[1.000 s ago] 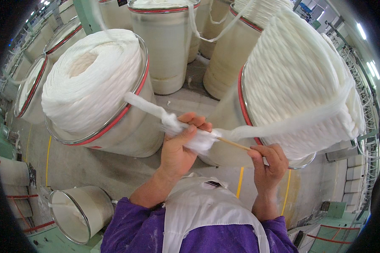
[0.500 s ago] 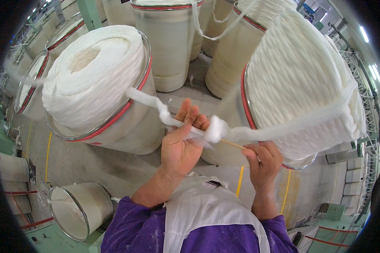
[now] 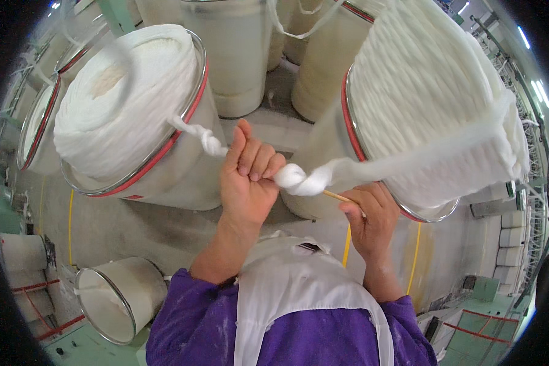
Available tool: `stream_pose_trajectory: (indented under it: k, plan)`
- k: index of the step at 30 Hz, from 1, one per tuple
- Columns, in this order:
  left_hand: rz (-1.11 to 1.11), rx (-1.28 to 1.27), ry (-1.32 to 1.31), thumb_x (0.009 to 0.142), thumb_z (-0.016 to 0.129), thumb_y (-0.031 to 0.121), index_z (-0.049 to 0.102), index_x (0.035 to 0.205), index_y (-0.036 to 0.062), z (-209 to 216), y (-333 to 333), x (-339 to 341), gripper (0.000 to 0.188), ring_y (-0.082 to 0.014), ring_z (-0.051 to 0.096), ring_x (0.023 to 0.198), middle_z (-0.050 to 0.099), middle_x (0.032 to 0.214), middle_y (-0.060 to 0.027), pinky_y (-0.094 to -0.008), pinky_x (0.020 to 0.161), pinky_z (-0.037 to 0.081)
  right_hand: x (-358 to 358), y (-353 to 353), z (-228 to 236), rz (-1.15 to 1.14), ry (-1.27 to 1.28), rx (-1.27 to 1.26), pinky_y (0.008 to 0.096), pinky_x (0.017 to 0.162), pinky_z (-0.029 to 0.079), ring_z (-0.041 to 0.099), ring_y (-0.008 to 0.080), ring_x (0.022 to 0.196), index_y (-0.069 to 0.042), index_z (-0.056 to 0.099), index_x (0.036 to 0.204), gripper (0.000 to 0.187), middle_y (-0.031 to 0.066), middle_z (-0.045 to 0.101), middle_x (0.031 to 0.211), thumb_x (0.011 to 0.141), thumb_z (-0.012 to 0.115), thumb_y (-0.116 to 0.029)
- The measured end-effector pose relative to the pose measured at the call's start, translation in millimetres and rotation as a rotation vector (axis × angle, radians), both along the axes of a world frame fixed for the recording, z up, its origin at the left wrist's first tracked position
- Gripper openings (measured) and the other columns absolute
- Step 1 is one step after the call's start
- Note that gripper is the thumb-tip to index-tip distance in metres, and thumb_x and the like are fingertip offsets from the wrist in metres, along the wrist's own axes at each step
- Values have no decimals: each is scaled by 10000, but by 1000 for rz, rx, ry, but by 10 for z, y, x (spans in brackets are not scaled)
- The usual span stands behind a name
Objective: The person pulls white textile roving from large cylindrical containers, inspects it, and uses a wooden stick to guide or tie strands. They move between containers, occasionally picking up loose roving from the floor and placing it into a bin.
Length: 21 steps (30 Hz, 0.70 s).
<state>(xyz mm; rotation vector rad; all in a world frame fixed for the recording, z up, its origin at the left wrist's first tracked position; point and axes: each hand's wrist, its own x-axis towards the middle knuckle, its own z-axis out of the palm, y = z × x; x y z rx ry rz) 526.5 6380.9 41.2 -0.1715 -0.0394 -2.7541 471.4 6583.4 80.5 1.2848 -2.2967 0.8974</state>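
Note:
My left hand [image 3: 245, 177] is closed round a white cotton sliver [image 3: 208, 144], which runs twisted to the rim of the left can. Between my hands a thick knot-like coil of sliver [image 3: 299, 180] is wound round a thin wooden stick [image 3: 341, 197]. The stick's bare end is pinched in the fingers of my right hand [image 3: 373, 215]. Its other end is hidden in the fibre. From the coil, a blurred strand of sliver [image 3: 409, 163] stretches right, across the front of the fibre pile [image 3: 433, 91] in the right can.
At the left stands a red-banded can [image 3: 189, 177] heaped with a ring of sliver [image 3: 134, 79]. More tall cans [image 3: 222, 61] stand behind. A smaller can [image 3: 131, 293] lies tilted at lower left. Yellow lines [image 3: 71, 232] mark the floor; green machinery [image 3: 485, 329] sits at lower right.
My left fingers have curled down round the sliver, and the strand towards the left can is more tightly twisted. The coil on the stick looks thicker and sits slightly further left.

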Motion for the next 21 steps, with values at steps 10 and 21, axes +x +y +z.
stream_pose_trajectory:
  k: [10,21]
  plan:
    - [-21,5,-74,959,497,259,633,1036,141,19,-18,-5,196,-65,244,472,244,508,68,-224,515,282,-3,18,17,60,193,-204,305,584,471,587,218,700,-71,668,756,165,39,624,754,633,770,-108]
    - [-153,-35,10,991,377,383,632,1071,127,-110,-232,88,371,-82,218,426,216,477,57,-254,467,266,-48,493,-87,95,-26,-226,313,614,500,611,214,744,-87,694,775,198,33,659,824,606,755,-5]
